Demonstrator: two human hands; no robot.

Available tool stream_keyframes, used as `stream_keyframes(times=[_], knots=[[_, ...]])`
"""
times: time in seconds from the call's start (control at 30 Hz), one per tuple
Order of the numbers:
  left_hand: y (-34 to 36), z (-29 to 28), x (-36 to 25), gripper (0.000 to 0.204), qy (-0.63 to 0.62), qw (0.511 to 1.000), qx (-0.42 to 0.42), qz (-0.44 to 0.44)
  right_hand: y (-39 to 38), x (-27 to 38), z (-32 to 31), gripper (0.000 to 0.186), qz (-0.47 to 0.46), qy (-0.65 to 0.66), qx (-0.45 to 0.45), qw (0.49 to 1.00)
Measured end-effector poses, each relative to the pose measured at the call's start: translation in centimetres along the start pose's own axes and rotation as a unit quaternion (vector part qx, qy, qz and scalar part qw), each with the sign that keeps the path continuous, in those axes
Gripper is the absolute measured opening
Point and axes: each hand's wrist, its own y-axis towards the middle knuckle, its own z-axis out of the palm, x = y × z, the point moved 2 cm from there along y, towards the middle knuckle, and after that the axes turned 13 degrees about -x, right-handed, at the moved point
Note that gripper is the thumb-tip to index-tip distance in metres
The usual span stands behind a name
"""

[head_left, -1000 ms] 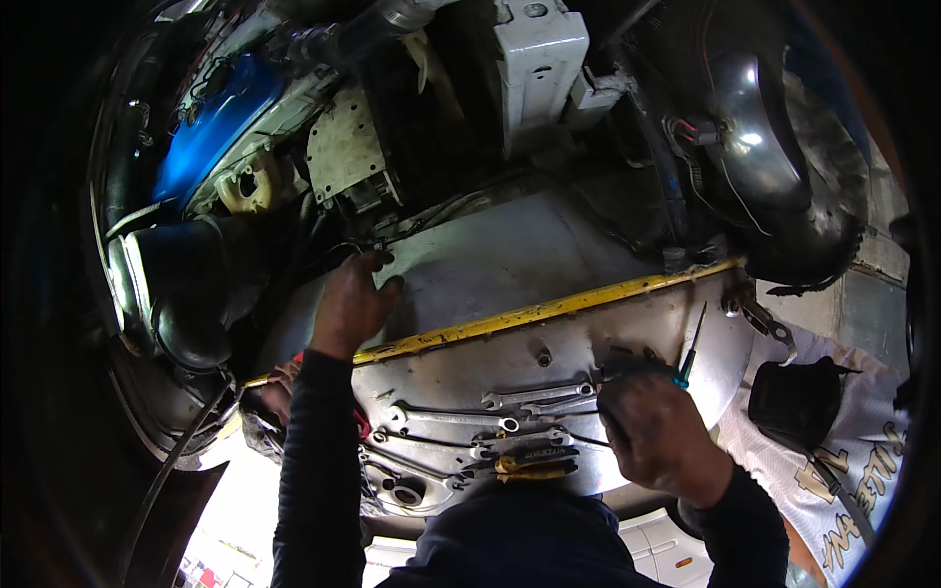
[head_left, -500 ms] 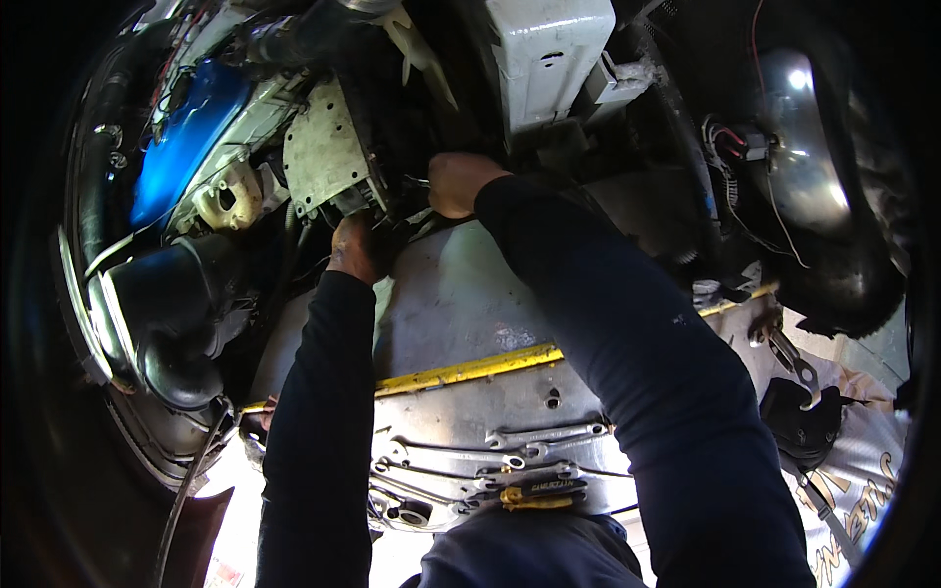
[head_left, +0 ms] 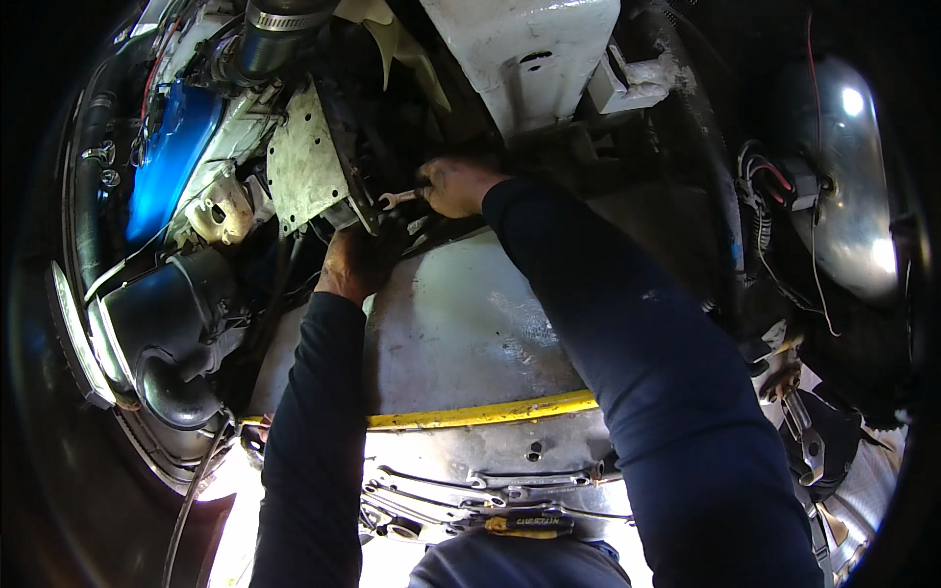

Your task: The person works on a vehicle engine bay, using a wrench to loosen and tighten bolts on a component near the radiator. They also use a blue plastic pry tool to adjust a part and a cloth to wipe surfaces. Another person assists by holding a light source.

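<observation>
A small open-end wrench point(head_left: 399, 199) sticks out to the left of my right hand point(head_left: 457, 186), whose fingers are closed around it. Its open jaw lies close to the lower right edge of a pale metal plate with holes point(head_left: 306, 162). Just below that plate is my left hand point(head_left: 355, 261), reaching into the dark gap under its lower edge. The left fingers are lost in shadow, so I cannot see what they touch. A grey metal panel point(head_left: 461, 323) lies beneath both forearms.
Several wrenches and a yellow-and-black handled tool point(head_left: 529, 526) lie on the metal ledge past the yellow strip point(head_left: 480, 416). A black air duct point(head_left: 172, 328) and a blue cover point(head_left: 172, 167) stand at left. A white beam point(head_left: 534, 64) is above; a shiny tank point(head_left: 848, 176) hangs right.
The view has shifted slightly, so the ledge and its tools sit lower. More of the wrench shows beside my right hand, and my left hand remains under the plate.
</observation>
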Motion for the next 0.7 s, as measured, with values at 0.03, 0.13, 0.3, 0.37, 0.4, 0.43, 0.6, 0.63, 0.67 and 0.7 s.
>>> stream_keyframes(times=[0.03, 0.13, 0.3, 0.37, 0.4, 0.43, 0.6, 0.63, 0.67, 0.7], knots=[[-0.1, 0.1, 0.3, 0.026, -0.005, 0.998, 0.031, -0.063, 0.0, -0.2, 0.6, 0.041, -0.02, -0.02, -0.002, 1.0], [0.2, 0.6, 1.6, 0.025, 0.164, 0.985, 0.04, 0.04, 0.2, -0.9, 1.6, 0.044, 0.036, 0.057, -0.006, 0.998], [0.6, 2.7, 5.0, 0.023, -0.414, 0.899, 0.036, -0.139, 0.8, -1.1, 1.5, 0.049, 0.124, 0.102, 0.035, 0.986], [0.4, 2.9, 5.3, 0.021, -0.48, 0.854, 0.041, -0.195, 0.8, -1.0, 1.4, 0.052, 0.143, 0.084, 0.059, 0.984], [0.3, 2.6, 5.1, 0.02, -0.365, 0.916, 0.03, -0.164, 0.9, -0.9, 1.4, 0.054, 0.146, 0.081, 0.056, 0.984], [0.2, 2.2, 4.7, 0.019, -0.245, 0.961, 0.018, -0.129, 0.9, -0.9, 1.4, 0.057, 0.152, 0.069, 0.053, 0.985], [-0.2, 0.9, 1.9, 0.018, -0.149, 0.957, -0.11, -0.223, 1.4, -1.1, 2.2, 0.068, 0.177, 0.043, 0.102, 0.978], [-0.3, 1.0, 1.6, 0.019, -0.294, 0.897, -0.13, -0.304, 1.5, -1.2, 2.3, 0.071, 0.182, 0.047, 0.12, 0.975], [-0.2, 0.8, 1.2, 0.02, -0.177, 0.941, -0.143, -0.252, 1.6, -1.4, 2.5, 0.075, 0.186, 0.044, 0.138, 0.972], [0.0, 0.8, 0.8, 0.02, -0.066, 0.972, -0.133, -0.183, 1.6, -1.5, 2.5, 0.078, 0.182, 0.069, 0.137, 0.971]])
